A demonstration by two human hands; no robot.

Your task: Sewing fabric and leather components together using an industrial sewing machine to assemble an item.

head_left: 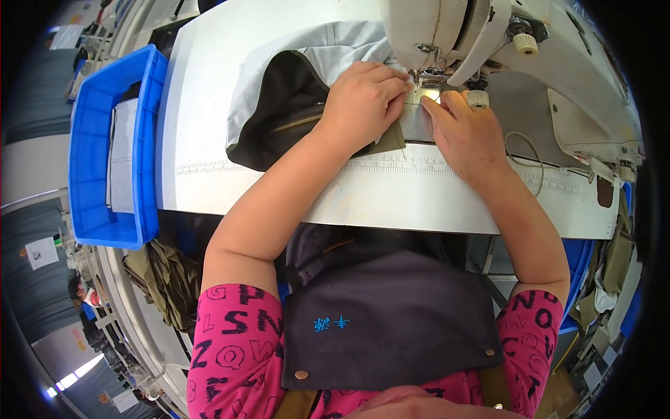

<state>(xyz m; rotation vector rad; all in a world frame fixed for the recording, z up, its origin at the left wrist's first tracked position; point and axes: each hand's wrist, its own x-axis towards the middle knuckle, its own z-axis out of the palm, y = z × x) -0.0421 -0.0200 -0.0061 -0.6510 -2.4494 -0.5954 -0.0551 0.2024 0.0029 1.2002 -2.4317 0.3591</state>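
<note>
A white sewing machine (419,21) stands at the top, its presser foot (419,82) over a lit needle plate. Left of it lies a grey and dark olive fabric piece (283,98) with a brass zipper (296,120). My left hand (363,105) grips that fabric just left of the foot, fingers bent together. My right hand (467,133) is closed at the right of the foot, index fingertip down by the needle plate; what its fingers hold is hidden.
A blue bin (80,174) with folded grey pieces sits at the left edge of the white table (237,195), which has a printed ruler strip. Olive cloth (164,286) hangs below it. Another blue bin (579,265) is at lower right. A person (87,297) is in the far left background.
</note>
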